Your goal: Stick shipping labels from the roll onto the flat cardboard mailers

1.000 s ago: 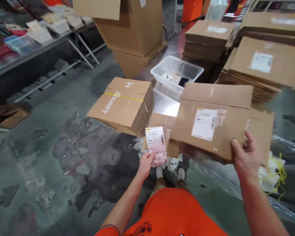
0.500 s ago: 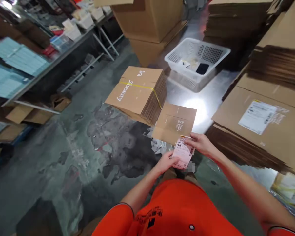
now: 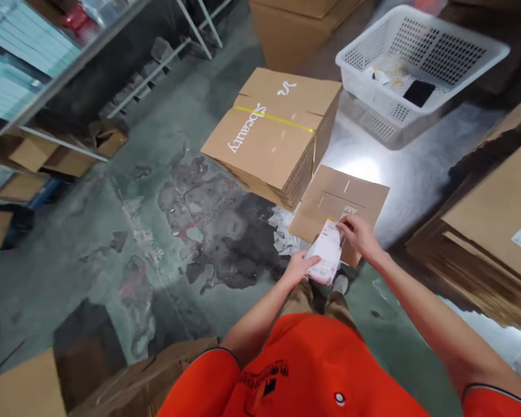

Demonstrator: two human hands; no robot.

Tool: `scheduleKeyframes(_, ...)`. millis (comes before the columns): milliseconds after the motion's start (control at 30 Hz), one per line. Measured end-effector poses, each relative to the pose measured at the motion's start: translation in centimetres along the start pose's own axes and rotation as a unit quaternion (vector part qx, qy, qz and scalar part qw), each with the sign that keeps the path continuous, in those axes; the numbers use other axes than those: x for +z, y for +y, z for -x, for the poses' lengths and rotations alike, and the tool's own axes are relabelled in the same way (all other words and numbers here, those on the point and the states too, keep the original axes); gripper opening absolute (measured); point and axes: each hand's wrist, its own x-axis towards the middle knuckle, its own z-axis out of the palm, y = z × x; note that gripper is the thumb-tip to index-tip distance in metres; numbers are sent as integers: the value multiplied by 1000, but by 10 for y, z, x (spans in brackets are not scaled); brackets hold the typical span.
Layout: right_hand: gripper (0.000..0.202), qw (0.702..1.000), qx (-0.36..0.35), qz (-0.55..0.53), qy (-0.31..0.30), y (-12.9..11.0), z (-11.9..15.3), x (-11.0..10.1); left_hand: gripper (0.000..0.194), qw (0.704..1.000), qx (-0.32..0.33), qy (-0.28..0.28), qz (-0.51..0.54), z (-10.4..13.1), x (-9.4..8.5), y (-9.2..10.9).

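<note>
Between my two hands is a white and pink printed label sheet (image 3: 325,253). My left hand (image 3: 301,267) grips its lower left edge, thumb on top. At the sheet's upper right edge, the fingers of my right hand (image 3: 359,236) pinch it, and the sheet looks bent there. Just beyond, a single flat cardboard carton (image 3: 330,194) lies on the shiny metal table (image 3: 369,168), partly covered by the label and my right hand. The fine print on the label is too blurred to read.
A strapped stack of flattened cartons (image 3: 273,133) marked "beauty" sits left of the single carton. Behind stands a white perforated basket (image 3: 364,87) holding a dark flat item. More carton stacks (image 3: 495,214) rise on the right. Stained floor (image 3: 217,243) spreads left, with a shelf table (image 3: 69,63) beyond.
The view has tipped down and shifted left, so the cartons and basket look nearer. My right hand has moved from lying on the label's face to pinching its upper edge, which now bends.
</note>
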Motion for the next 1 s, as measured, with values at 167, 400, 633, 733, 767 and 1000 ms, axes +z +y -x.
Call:
scheduleKeyframes(167,49,990,37,132,40,16,-54,5,38,998,-54,-44,0,6,-47,-55)
scheduleKeyframes(400,65,979,29,188,66,-19,-42,61,40,999,28,17,40,20,-93,-52)
scheduleKeyframes(633,58,982,87,136,103,0,-26,49,21,991,133,25,-5,-63,-70,22)
scheduleKeyframes(733,53,944,247,88,200,22,10,16,19,987,152,4,-48,-65,-59,26)
scheduleKeyframes(767,51,936,278,72,202,24,22,10,20,986,154,3,-61,-60,-58,25)
scheduleKeyframes(1000,68,934,161,-163,275,-35,90,-33,34,992,106,75,2,-4,-49,24)
